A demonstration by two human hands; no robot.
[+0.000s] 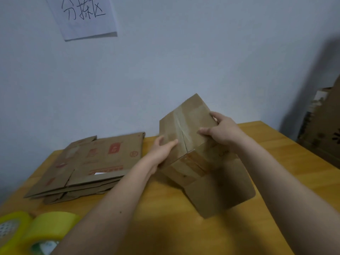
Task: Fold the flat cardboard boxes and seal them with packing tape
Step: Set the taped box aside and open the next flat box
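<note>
A brown cardboard box (pixel 185 124) is held tilted above the wooden table (pixel 165 218), its taped face turned toward me with clear tape running along the centre seam. My left hand (pixel 161 150) grips the box's left side, thumb pressed on the taped face. My right hand (pixel 220 129) holds its right edge from above. Loose flaps of the box (pixel 220 188) hang down and rest on the table. A stack of flat cardboard boxes (pixel 95 162) with red print lies at the left. Two yellow rolls of packing tape (pixel 44 230) sit at the near left corner.
A white paper sign (pixel 82 15) with handwritten characters hangs on the pale wall behind the table. More cardboard (pixel 320 126) leans against the wall at the far right, beyond the table's right edge.
</note>
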